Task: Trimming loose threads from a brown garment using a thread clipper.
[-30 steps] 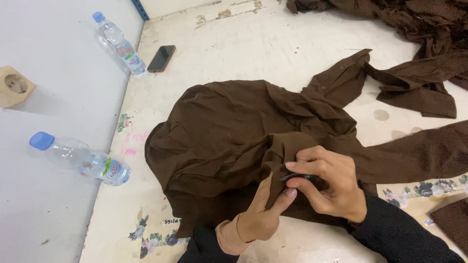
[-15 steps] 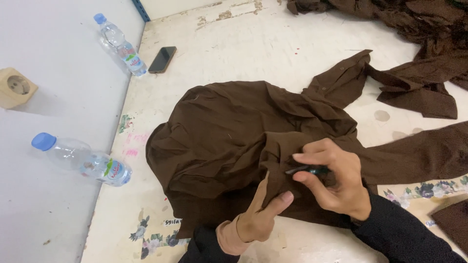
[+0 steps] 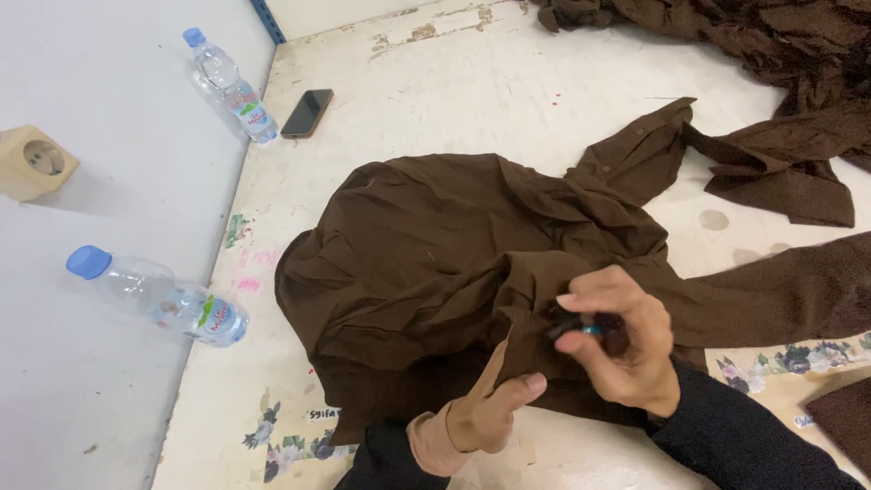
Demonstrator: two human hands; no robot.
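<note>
Our right hand point(image 3: 617, 340) pinches a small dark tool point(image 3: 585, 324) against the brown garment point(image 3: 435, 263) heaped mid-counter point(image 3: 508, 100); our left hand point(image 3: 485, 413), near, clamps a fold of it; two water bottles point(image 3: 159, 295) lie left, a phone point(image 3: 307, 112) far.

Two water bottles point(image 3: 163, 298), a phone point(image 3: 307, 112), a wall socket point(image 3: 36, 162).

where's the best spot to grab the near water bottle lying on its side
Probably around the clear middle of the water bottle, coming straight down from above. It lies flat on the grey surface with its blue cap pointing left, so its long sides are open and nothing crowds it; the cap end is narrower.
</note>
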